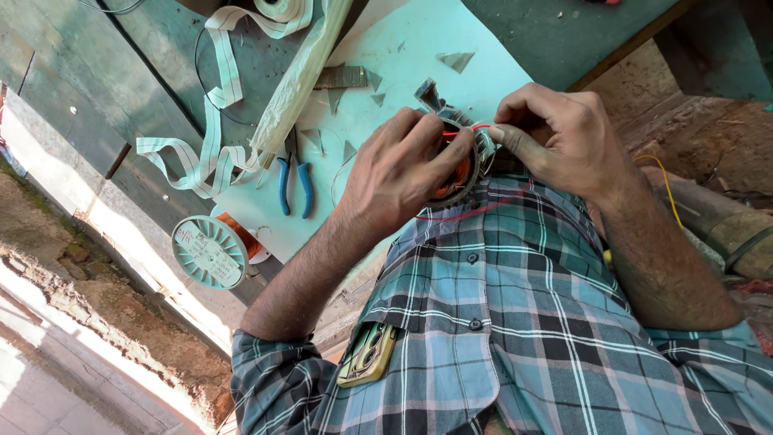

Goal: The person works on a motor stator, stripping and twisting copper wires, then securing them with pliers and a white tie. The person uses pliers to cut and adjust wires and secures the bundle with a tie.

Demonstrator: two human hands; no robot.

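Both hands meet, fingers pinched.
The left hand [403, 173] curls in from seven o'clock, fingertips bunched; the right hand [555, 133] reaches from four o'clock, thumb and forefinger pressed together, forearms bare.

I'm seeing one label [208, 254]: round and pale, with red and dark print, on the flange of the wire spool at the bench's edge. Beside the white tape, a long clear plastic bag [299, 76] lies slantwise.
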